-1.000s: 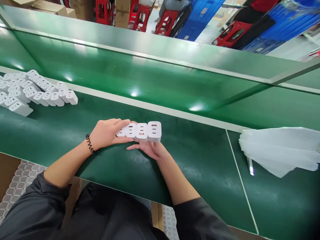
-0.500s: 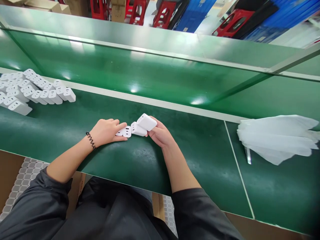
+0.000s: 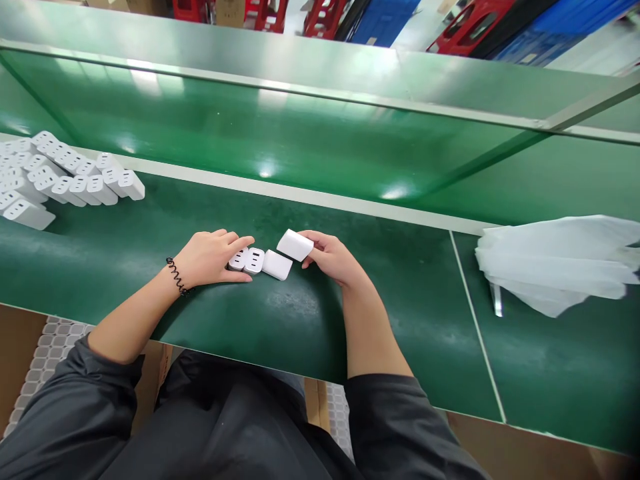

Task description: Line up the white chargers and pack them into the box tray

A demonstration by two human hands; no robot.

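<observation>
My left hand (image 3: 207,257), a black coiled band at its wrist, curls around a pair of white USB chargers (image 3: 255,261) that show their port faces upward; part of the pair is hidden under its fingers. Touching this pair on the right, another white charger (image 3: 277,265) lies with a smooth side showing. Just above and to the right of it, my right hand (image 3: 333,257) grips one more white charger (image 3: 295,245) between thumb and fingers. That held charger is tilted, its plain face toward me.
Many similar chargers (image 3: 75,177) are bunched at the left of the green table (image 3: 400,320). A crumpled translucent plastic bag (image 3: 550,263) rests at the right. Behind runs a green upright panel (image 3: 325,147); red stools (image 3: 325,17) and blue crates (image 3: 383,20) stand beyond.
My right hand has moved slightly right and turned the held charger, so its ports no longer show. The lower charger has left that hand's fingers and lies beside the pair.
</observation>
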